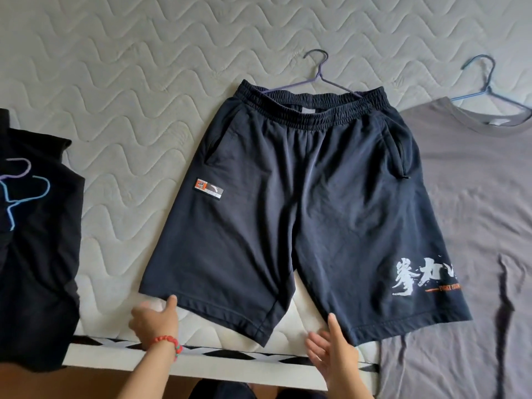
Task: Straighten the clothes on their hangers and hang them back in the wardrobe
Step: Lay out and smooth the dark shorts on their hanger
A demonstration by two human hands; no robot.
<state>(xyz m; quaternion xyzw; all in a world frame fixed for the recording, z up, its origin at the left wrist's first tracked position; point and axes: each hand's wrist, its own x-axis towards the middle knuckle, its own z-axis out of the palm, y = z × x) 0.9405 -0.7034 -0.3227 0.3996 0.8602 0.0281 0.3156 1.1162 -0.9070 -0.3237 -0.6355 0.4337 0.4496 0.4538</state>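
Observation:
Navy shorts [302,203] lie flat on a quilted white mattress [115,82], waistband away from me, with a purple wire hanger [318,73] sticking out of the waistband. A white and orange print marks the right leg. My left hand [155,321], wearing a red bead bracelet, rests at the hem of the left leg; its fingers are spread and the thumb touches the hem. At the inner hem of the right leg, my right hand [331,349] is open too, its fingertips touching the fabric. Neither hand grips anything.
A grey T-shirt [472,226] on a blue hanger [483,82] lies to the right, partly under the shorts. A black garment [37,269] lies at the left with purple and blue hangers [23,185] on top. The mattress's front edge [230,361] runs just below my hands.

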